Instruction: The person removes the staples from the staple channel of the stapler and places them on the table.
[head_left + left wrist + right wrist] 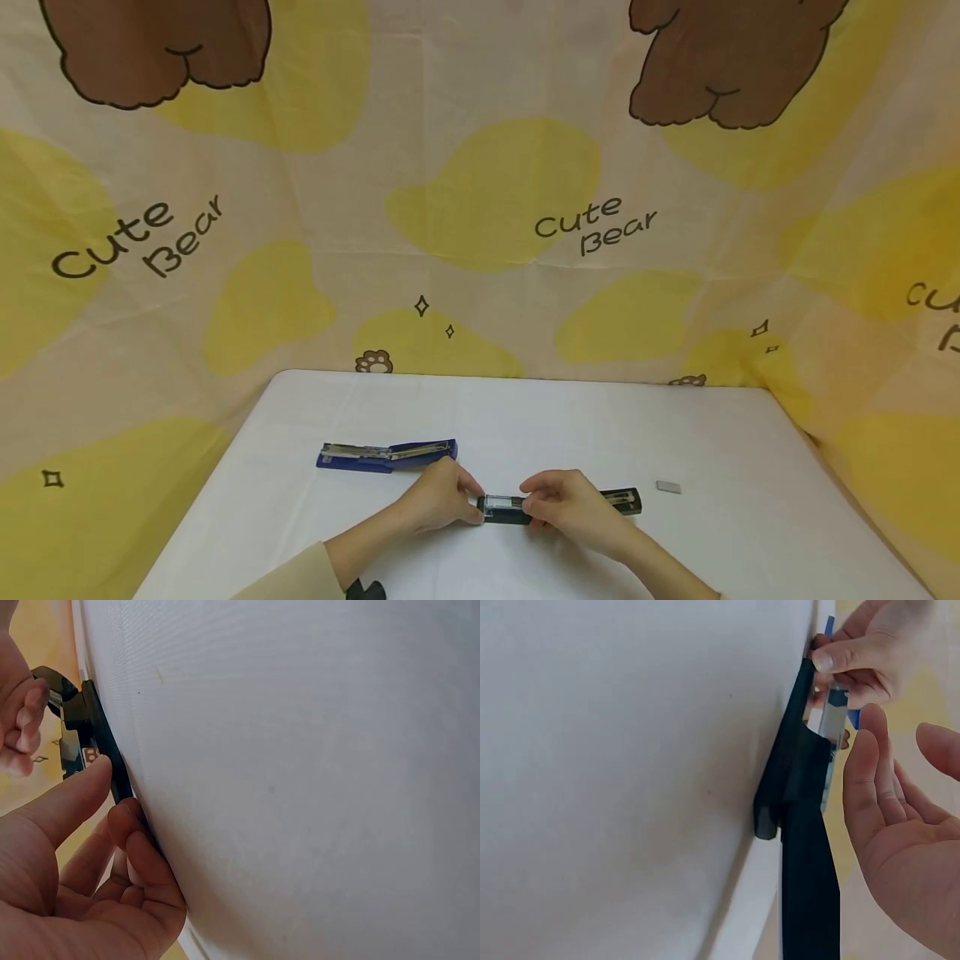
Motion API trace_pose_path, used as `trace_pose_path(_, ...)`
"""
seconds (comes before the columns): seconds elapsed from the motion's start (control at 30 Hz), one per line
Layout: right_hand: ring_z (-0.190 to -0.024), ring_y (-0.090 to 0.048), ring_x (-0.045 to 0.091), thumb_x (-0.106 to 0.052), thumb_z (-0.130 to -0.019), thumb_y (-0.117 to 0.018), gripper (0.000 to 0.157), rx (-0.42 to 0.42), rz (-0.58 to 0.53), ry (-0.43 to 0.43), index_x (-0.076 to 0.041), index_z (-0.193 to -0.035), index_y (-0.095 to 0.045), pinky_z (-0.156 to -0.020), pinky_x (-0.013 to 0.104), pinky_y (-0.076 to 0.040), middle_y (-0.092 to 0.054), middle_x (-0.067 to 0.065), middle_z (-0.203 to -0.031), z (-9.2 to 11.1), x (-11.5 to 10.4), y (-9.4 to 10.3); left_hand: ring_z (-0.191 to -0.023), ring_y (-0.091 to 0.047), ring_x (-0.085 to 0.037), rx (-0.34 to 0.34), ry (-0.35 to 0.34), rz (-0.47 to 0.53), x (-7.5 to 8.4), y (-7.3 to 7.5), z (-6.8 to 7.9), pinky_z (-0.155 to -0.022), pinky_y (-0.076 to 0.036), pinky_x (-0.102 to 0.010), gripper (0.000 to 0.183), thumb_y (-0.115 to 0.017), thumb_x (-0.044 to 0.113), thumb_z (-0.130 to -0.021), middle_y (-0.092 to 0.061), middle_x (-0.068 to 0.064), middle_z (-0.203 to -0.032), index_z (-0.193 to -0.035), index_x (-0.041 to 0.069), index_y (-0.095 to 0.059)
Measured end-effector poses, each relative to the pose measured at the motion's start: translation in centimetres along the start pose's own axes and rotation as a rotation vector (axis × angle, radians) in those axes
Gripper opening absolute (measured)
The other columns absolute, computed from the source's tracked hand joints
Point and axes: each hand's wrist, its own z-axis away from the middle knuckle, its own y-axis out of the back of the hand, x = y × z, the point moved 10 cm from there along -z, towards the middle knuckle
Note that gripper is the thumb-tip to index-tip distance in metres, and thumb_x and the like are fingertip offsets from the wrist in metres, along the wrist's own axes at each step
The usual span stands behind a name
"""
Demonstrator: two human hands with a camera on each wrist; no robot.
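Observation:
A black stapler [507, 516] lies on the white table, folded wide open with its metal staple channel showing. My left hand [442, 498] pinches its left end between thumb and fingers, low against the tabletop; the left wrist view shows this grip on the stapler [112, 761] up close. Over the stapler's middle, my right hand [573, 510] covers part of it. From the right wrist, the fingers and thumb of my right hand [907, 832] stand apart beside the stapler [787, 750], with nothing held between them.
Behind my left hand lies a blue stapler [354, 458], also opened out. A small grey staple strip [668, 487] rests to the right of the black stapler. The white table [570, 425] ends at a patterned cloth [480, 292] hanging behind it.

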Motion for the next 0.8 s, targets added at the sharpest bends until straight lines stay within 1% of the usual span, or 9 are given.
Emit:
trace_pose_path(0.1, -0.076, -0.07, 0.023, -0.009, -0.095, -0.071, 0.031, -0.004, -0.009, -0.037, 0.01, -0.12, -0.068, -0.069, 0.03, -0.058, -0.074, 0.012, -0.09, -0.1, 0.7, -0.5, -0.06, -0.05, -0.013, -0.003, 0.001, 0.008, 0.0, 0.0, 0.0, -0.053, -0.036, -0.026, 0.025, -0.09, -0.003, -0.071, -0.061, -0.002, -0.067, -0.094, 0.001, -0.081)
trace_pose_path(0.3, -0.07, -0.07, 0.023, -0.009, -0.096, -0.07, 0.032, -0.023, -0.044, -0.041, 0.012, -0.121, -0.067, -0.063, 0.03, -0.055, -0.074, 0.014, -0.082, -0.2, 1.2, -1.3, -0.061, -0.05, -0.014, -0.002, 0.008, 0.005, -0.1, -0.1, 0.0, -0.053, -0.036, -0.026, 0.026, -0.09, -0.004, -0.071, -0.061, -0.003, -0.068, -0.095, 0.001, -0.081)
trace_pose_path(0.5, -0.067, -0.07, 0.02, -0.009, -0.097, -0.069, 0.032, -0.037, -0.103, -0.075, 0.014, -0.119, -0.067, -0.059, 0.027, -0.055, -0.074, 0.012, -0.082, -0.6, 1.6, -2.4, -0.059, -0.05, -0.012, -0.001, 0.012, -0.001, -0.2, 0.2, 0.4, -0.053, -0.036, -0.026, 0.025, -0.09, -0.002, -0.072, -0.061, -0.001, -0.066, -0.095, 0.003, -0.082)
trace_pose_path(0.67, -0.065, -0.072, 0.017, -0.011, -0.097, -0.069, 0.028, -0.005, -0.177, -0.115, 0.011, -0.115, -0.071, -0.058, 0.028, -0.057, -0.075, 0.012, -0.085, -0.6, 2.0, -2.7, -0.059, -0.049, -0.013, 0.01, 0.019, -0.008, -0.1, 0.1, 0.2, -0.053, -0.036, -0.026, 0.025, -0.091, -0.002, -0.072, -0.06, -0.001, -0.066, -0.094, 0.003, -0.082)
trace_pose_path(0.8, -0.066, -0.073, 0.017, -0.01, -0.096, -0.068, 0.028, 0.059, -0.239, -0.172, 0.011, -0.114, -0.07, -0.058, 0.03, -0.059, -0.076, 0.01, -0.085, -0.4, 2.7, -2.7, -0.058, -0.05, -0.012, 0.004, 0.002, -0.001, 0.1, 0.0, 0.1, -0.052, -0.036, -0.025, 0.025, -0.09, -0.002, -0.071, -0.06, -0.001, -0.065, -0.094, 0.003, -0.081)
